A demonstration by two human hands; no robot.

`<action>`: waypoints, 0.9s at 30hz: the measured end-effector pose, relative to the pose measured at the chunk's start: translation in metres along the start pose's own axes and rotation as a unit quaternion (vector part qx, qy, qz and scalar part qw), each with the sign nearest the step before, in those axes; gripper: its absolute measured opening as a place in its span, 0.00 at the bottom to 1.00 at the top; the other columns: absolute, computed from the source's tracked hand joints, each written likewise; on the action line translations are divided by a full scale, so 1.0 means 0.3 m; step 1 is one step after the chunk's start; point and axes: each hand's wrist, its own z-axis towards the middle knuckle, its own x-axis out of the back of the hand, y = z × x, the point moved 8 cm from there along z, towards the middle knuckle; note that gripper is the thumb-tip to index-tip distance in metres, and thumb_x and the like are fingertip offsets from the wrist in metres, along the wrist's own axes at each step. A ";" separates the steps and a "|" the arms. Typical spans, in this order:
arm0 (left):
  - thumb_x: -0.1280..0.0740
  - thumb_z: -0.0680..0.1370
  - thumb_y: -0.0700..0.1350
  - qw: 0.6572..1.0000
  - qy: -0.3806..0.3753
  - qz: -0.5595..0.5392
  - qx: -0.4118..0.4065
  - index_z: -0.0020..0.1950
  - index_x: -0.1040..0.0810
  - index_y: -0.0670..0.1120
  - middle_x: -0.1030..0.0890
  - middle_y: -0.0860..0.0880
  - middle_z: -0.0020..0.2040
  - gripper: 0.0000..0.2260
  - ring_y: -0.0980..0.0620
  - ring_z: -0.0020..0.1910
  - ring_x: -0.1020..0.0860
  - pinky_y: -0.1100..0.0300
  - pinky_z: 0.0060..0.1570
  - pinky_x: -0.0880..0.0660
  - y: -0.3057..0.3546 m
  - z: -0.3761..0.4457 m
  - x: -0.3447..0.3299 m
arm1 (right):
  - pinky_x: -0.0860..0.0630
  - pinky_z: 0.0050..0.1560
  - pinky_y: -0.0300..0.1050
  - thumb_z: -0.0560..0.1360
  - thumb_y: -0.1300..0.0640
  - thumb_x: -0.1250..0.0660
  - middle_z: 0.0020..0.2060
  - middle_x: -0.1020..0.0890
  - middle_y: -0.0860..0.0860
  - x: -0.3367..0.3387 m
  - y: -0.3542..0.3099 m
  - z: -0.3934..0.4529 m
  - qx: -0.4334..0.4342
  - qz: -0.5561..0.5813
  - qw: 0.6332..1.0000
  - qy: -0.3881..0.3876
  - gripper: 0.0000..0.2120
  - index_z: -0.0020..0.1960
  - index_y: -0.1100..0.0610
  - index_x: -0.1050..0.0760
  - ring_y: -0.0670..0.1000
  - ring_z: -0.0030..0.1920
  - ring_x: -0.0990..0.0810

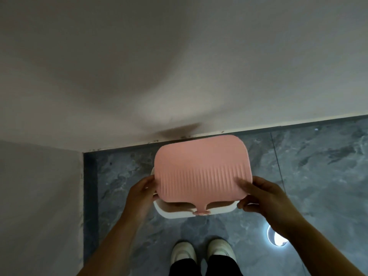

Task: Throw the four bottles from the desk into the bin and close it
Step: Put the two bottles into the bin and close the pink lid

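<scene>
A pink ribbed lid [202,168] with a small front tab hangs just above the white bin [173,214], tilted, with a gap showing at the bin's front rim. My left hand [140,193] grips the lid's left edge. My right hand [264,198] grips its right edge, thumb on top. The lid hides the inside of the bin, and no bottle is in view.
The bin stands on grey marbled floor tiles [310,166], close against the white wall [179,66] at the back. Another wall face [37,196] closes the left side. My two white shoes [202,253] stand just in front of the bin. A bright light reflection [275,239] lies on the floor at the right.
</scene>
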 end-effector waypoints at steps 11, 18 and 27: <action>0.34 0.75 0.47 0.965 0.090 0.222 -0.107 0.53 0.20 0.45 0.17 0.45 0.49 0.10 0.50 0.43 0.21 0.58 0.44 0.25 -0.041 -0.019 0.025 | 0.27 0.48 0.43 0.73 0.56 0.31 0.54 0.18 0.55 -0.004 0.073 0.086 0.090 -0.331 0.931 0.127 0.26 0.69 0.52 0.33 0.51 0.45 0.22; 0.33 0.75 0.45 0.952 0.129 0.242 -0.135 0.53 0.20 0.42 0.17 0.43 0.50 0.10 0.53 0.42 0.24 0.66 0.39 0.29 -0.059 -0.040 0.015 | 0.27 0.49 0.46 0.71 0.54 0.30 0.51 0.20 0.57 -0.001 0.110 0.087 0.081 -0.388 0.904 0.161 0.24 0.66 0.56 0.29 0.55 0.48 0.22; 0.33 0.75 0.41 0.946 0.159 0.251 -0.133 0.54 0.21 0.39 0.19 0.39 0.51 0.10 0.48 0.44 0.22 0.60 0.43 0.30 -0.059 -0.069 0.010 | 0.24 0.57 0.53 0.72 0.55 0.31 0.59 0.24 0.57 -0.024 0.114 0.080 0.069 -0.428 0.884 0.176 0.28 0.70 0.55 0.34 0.59 0.55 0.22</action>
